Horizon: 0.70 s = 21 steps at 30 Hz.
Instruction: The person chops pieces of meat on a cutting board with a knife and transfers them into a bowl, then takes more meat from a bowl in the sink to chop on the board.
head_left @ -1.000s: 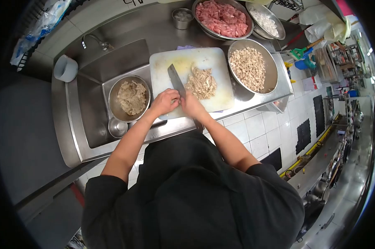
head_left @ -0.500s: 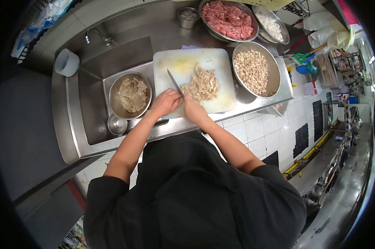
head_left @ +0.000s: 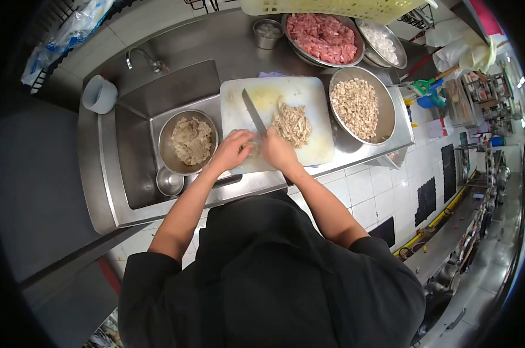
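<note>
My right hand (head_left: 279,149) grips a knife (head_left: 255,112), whose blade points away from me and to the left over the white cutting board (head_left: 239,95). Left of the knife handle, my left hand (head_left: 230,149) hovers at the board's near edge with thumb and fingers apart. Small pale bits lie close to its fingertips. A pile of chopped beige food (head_left: 292,124), perhaps meat or mushroom, sits on the board just right of the blade. In the sink, a metal bowl (head_left: 165,153) holds a pale, shredded mass (head_left: 191,141).
Right of the board stands a metal bowl (head_left: 384,124) of diced beige pieces. Behind are bowls of raw pink meat (head_left: 321,37) and white pieces (head_left: 381,45), beneath a yellow basket (head_left: 338,8). A small metal cup (head_left: 170,182) and a white container (head_left: 99,94) are at left.
My left hand has drawn away from the knife and its fingers have spread. The blade now shows its flat side, apart from the pile. The whole view has shifted slightly.
</note>
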Motion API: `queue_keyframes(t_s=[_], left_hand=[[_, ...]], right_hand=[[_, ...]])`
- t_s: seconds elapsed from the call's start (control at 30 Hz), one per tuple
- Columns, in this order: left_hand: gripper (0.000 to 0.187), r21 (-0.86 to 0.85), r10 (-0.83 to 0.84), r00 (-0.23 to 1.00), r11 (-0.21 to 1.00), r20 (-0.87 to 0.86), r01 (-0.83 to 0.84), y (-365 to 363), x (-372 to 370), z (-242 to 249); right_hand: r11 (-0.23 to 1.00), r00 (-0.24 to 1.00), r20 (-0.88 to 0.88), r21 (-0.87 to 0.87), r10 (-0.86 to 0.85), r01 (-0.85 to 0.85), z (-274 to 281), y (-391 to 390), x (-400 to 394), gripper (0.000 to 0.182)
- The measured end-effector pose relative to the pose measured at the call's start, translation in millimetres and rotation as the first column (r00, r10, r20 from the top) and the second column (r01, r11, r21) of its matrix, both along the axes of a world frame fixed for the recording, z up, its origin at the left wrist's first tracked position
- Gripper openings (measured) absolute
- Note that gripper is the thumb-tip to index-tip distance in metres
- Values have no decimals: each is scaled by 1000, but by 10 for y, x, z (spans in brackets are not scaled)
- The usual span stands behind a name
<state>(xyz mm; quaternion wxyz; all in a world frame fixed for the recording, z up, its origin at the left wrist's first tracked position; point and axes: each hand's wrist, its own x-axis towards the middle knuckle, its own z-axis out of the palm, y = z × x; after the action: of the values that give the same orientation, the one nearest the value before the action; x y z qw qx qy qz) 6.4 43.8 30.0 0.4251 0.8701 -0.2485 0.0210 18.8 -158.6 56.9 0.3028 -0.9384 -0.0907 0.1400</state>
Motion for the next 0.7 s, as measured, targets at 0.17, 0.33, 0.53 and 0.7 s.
queue_keyframes(t_s=[0.17,0.33,0.53,0.7], left_hand=[[38,81,145,989,986,13,-145,174,-117,-55],[45,155,-42,998,987,-53,49,16,-391,-4],[33,109,-4,998,994,69,-4,-336,-504,-81],[20,206,-52,995,978,87,33,-356,-407,-45]], right_hand=[[999,996,-80,-35,-36,34,-106,-9,-208,30],[992,993,-107,-110,45,-56,-168,-314,-412,30],[976,981,-139,-153,134,-155,42,-352,-237,25],[931,953,-219,-254,208,-262,505,-407,-356,32]])
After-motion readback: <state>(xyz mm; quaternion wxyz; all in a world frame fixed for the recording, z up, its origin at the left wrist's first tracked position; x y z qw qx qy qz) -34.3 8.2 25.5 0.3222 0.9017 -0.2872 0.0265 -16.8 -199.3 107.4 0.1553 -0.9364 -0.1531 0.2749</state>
